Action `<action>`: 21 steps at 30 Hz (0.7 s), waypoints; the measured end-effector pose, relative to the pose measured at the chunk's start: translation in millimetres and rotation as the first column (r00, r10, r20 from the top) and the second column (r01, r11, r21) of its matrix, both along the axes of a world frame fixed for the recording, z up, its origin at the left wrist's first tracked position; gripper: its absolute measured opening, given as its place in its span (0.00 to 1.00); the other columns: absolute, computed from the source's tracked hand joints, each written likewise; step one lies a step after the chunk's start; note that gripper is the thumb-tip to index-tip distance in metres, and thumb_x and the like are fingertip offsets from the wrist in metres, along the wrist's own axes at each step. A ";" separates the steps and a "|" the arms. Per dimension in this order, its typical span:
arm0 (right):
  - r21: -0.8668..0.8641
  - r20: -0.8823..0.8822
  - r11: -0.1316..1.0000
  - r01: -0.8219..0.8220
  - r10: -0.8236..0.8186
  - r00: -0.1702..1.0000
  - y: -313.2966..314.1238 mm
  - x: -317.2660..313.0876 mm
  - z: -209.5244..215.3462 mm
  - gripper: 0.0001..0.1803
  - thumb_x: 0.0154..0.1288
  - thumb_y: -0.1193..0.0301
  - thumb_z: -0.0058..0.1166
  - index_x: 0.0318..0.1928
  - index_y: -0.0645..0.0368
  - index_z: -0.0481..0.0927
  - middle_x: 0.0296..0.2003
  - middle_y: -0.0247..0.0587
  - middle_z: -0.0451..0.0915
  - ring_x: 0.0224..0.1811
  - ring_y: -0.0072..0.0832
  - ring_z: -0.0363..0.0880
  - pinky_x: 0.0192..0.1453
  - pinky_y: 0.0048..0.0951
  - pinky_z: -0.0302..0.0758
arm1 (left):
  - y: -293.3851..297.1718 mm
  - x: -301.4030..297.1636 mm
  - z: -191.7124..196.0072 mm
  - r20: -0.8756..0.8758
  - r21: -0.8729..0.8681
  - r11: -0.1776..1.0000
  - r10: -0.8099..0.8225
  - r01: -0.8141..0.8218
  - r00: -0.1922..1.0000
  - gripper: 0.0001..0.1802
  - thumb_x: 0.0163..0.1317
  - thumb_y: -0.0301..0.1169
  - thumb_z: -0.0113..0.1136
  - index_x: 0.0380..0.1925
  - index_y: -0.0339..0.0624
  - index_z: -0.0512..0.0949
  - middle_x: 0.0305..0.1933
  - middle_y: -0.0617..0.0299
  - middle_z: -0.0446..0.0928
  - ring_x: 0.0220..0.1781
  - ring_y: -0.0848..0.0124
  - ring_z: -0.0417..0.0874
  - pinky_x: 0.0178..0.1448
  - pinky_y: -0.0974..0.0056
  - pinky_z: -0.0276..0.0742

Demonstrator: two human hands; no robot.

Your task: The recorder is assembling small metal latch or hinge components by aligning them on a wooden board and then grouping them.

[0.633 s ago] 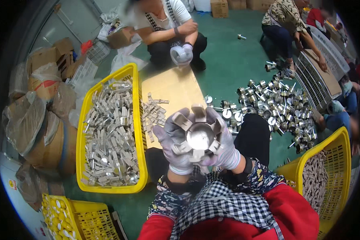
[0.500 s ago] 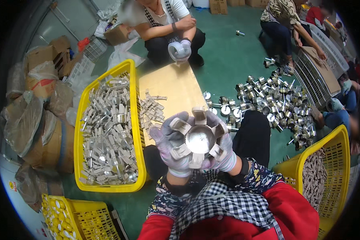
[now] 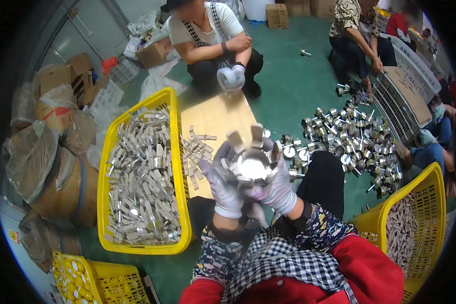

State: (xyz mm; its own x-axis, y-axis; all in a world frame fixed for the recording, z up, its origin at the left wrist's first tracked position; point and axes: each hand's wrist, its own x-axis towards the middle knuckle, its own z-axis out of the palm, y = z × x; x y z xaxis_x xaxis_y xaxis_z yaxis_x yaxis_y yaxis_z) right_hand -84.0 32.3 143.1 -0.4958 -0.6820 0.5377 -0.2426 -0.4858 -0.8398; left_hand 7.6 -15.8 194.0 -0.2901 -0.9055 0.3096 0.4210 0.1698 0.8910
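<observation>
The gloved left hand [image 3: 225, 191] and right hand [image 3: 279, 190] clasp the clip-ringed metal cup [image 3: 254, 169] between them, mouth upward, neither hand clearly nearer.

Ahead of the clawed metal cup [image 3: 254, 166] that our left hand [image 3: 223, 194] and right hand [image 3: 277, 189] hold between them, we have open room over the bare middle of the pale board [image 3: 220, 117], up to a co-worker's gloved hand [image 3: 238, 79] with a roll [image 3: 227, 80] near its far end. Leftward, grey clips [image 3: 197, 150] litter the board, then the raised rim of a yellow crate [image 3: 179, 167] bars any low pass; we could only cross above it. Rightward, our dark knee [image 3: 323, 177] blocks the way to the heaped metal cups [image 3: 347, 139]. Between heap and co-worker, green floor [image 3: 281, 91] leaves us a lane.
</observation>
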 end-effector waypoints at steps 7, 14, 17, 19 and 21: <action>0.217 -0.111 0.972 -0.085 0.111 0.988 9.1 -16.4 55.3 0.50 0.40 0.47 0.68 0.58 0.65 0.62 0.46 0.47 0.74 0.49 0.36 0.74 0.54 0.34 0.70 | 19.9 -11.0 -15.5 -0.192 0.148 0.968 -0.173 0.203 0.966 0.45 0.58 0.69 0.29 0.65 0.47 0.52 0.62 0.55 0.61 0.61 0.60 0.66 0.64 0.55 0.64; 0.175 0.307 0.953 -0.246 0.185 0.934 5.5 -21.6 55.7 0.35 0.46 0.50 0.65 0.46 0.65 0.72 0.39 0.43 0.79 0.41 0.28 0.78 0.45 0.28 0.74 | 23.5 -18.4 -21.0 0.022 0.271 0.912 -0.327 0.309 0.945 0.44 0.60 0.68 0.29 0.65 0.46 0.53 0.62 0.56 0.62 0.65 0.61 0.62 0.68 0.57 0.55; 0.115 0.158 0.993 -0.003 -0.015 0.987 3.1 -18.6 39.9 0.37 0.52 0.43 0.58 0.46 0.66 0.73 0.33 0.43 0.80 0.36 0.28 0.79 0.41 0.29 0.74 | 45.1 -31.5 -9.0 -0.399 0.261 0.872 -0.293 0.414 0.869 0.43 0.62 0.65 0.28 0.65 0.43 0.53 0.63 0.54 0.63 0.64 0.62 0.63 0.69 0.58 0.54; 0.112 0.184 0.994 -0.018 -0.003 0.983 8.0 -13.5 47.2 0.37 0.53 0.43 0.57 0.48 0.65 0.73 0.36 0.39 0.79 0.38 0.24 0.76 0.42 0.27 0.73 | 32.3 -20.5 -46.5 0.086 0.001 0.988 -0.156 0.156 0.984 0.38 0.66 0.59 0.25 0.65 0.39 0.52 0.63 0.54 0.62 0.64 0.63 0.64 0.69 0.60 0.53; 0.135 0.154 0.991 0.009 -0.030 0.988 4.8 -9.4 45.5 0.34 0.57 0.44 0.54 0.49 0.63 0.74 0.36 0.34 0.78 0.38 0.20 0.74 0.43 0.24 0.73 | 18.5 -8.1 -95.9 0.327 -0.175 0.985 0.057 0.001 0.943 0.36 0.68 0.55 0.26 0.63 0.35 0.53 0.63 0.53 0.63 0.63 0.62 0.66 0.67 0.62 0.56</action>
